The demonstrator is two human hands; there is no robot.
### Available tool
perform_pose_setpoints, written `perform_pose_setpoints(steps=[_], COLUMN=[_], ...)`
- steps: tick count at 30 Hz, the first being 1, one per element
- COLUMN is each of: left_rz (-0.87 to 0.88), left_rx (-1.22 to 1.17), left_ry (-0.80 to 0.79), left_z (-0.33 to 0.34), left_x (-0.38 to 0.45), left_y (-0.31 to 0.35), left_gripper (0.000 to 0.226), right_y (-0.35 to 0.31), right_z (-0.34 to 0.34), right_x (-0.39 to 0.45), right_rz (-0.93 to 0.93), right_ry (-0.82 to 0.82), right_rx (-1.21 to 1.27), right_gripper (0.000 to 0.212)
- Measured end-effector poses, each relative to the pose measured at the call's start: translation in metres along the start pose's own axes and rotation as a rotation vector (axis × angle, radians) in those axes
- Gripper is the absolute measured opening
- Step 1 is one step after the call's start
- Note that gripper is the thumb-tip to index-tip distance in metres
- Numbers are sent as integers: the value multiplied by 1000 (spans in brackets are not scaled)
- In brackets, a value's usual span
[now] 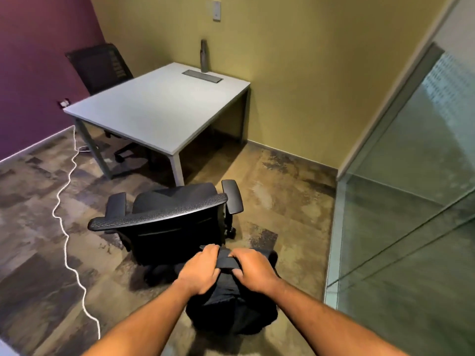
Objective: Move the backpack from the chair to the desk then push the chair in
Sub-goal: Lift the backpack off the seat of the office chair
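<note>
A black backpack hangs below my two hands, close to me and behind the chair. My left hand and my right hand both grip its top strap, side by side. The black mesh office chair stands in front of the backpack with its backrest toward me and its seat bare. It sits away from the white desk, which stands farther off against the yellow wall.
A grey bottle and a cable hatch sit at the desk's far edge. A second black chair stands behind the desk by the purple wall. A white cord snakes across the floor on the left. A glass partition closes the right side.
</note>
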State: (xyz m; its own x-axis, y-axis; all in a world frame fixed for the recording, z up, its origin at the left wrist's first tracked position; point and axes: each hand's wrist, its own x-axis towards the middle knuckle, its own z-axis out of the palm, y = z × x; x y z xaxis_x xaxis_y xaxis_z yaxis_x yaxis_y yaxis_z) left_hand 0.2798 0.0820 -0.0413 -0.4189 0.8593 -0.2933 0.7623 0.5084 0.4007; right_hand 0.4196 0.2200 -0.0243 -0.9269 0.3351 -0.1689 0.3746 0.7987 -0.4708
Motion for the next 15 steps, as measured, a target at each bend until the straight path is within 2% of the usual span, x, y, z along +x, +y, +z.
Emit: perform_pose_setpoints(steps=[4,7,11,15], left_rz=[64,92,122,200], left_rx=[42,54,72,122], left_ry=[-12,7,15,2], left_z=[-4,-5,-9,-16], left_x=[27,48,75,115], left_y=[47,81,115,141], left_gripper=[45,36,28,31], right_y=[49,81,121,158], right_z=[-18,-36,-51,-70], right_x=[-23,-41,-56,-46], right_rz=[40,146,342,461], right_ry=[148,281,428,445], right_rx=[-161,-243,-167,17], right_gripper=[37,39,48,49])
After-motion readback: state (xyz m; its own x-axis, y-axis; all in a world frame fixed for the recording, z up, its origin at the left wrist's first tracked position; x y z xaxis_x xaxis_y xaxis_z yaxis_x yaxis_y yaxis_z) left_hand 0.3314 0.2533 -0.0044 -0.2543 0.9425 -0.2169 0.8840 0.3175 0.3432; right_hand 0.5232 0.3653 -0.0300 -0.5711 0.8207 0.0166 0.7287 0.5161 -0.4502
